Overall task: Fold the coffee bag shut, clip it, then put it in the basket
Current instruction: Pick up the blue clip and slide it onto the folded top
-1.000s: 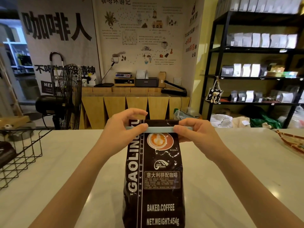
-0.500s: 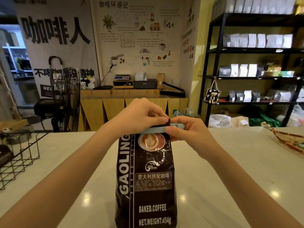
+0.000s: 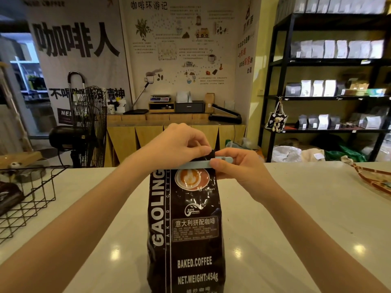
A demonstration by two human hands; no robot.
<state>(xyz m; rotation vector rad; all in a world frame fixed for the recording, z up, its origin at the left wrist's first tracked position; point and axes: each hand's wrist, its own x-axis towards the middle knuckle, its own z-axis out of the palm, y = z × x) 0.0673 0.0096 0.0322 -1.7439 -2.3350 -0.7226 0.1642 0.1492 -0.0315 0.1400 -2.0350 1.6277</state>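
A tall dark coffee bag (image 3: 186, 229) stands upright on the white counter (image 3: 296, 218), its top folded over. A pale blue clip (image 3: 196, 164) lies across the fold. My left hand (image 3: 175, 144) covers the folded top from above, fingers pressing down on the clip's left and middle part. My right hand (image 3: 239, 166) pinches the clip's right end between thumb and fingers. The fold itself is mostly hidden under my left hand. The black wire basket (image 3: 31, 199) stands at the counter's left edge.
A dark bag (image 3: 8, 197) lies inside the basket. A patterned tray (image 3: 376, 178) sits at the counter's right edge. Beyond the counter are a standing fan (image 3: 84, 127), a wooden cabinet and black shelves (image 3: 330, 94) with bags.
My left hand has slid from the clip's left end over the top of the fold toward the right. My right hand still pinches the right end, and the bag appears slightly further left.
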